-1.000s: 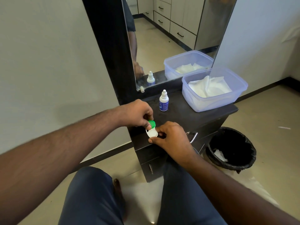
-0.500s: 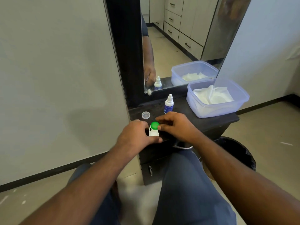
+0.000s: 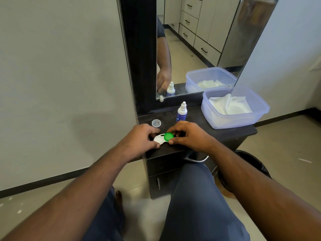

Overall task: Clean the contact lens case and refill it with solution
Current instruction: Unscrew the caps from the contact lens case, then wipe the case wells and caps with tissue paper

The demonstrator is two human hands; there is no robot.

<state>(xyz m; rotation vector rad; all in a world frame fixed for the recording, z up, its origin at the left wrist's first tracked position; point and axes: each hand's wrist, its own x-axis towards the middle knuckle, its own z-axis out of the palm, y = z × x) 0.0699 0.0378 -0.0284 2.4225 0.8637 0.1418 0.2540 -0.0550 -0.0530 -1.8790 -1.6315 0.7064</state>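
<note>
A white contact lens case (image 3: 159, 139) lies flat near the front left of the dark vanity top (image 3: 194, 117). My left hand (image 3: 139, 139) pinches its left end, where a white cap is on. My right hand (image 3: 189, 135) grips the green cap (image 3: 168, 136) on the case's right well. A small solution bottle (image 3: 181, 112) with a white nozzle and blue label stands upright just behind my right hand. Its clear cap (image 3: 156, 123) rests on the top behind my left hand.
A translucent plastic tub (image 3: 243, 119) holding white tissues sits at the right of the top. A mirror (image 3: 199, 49) in a black frame rises behind. A black bin (image 3: 257, 164) stands on the floor to the right. Drawers with a metal handle (image 3: 198, 160) are below.
The lens case has come down from a tilted hold to lie flat on the vanity top. My right hand has shifted onto the green cap; my left hand keeps the white end.
</note>
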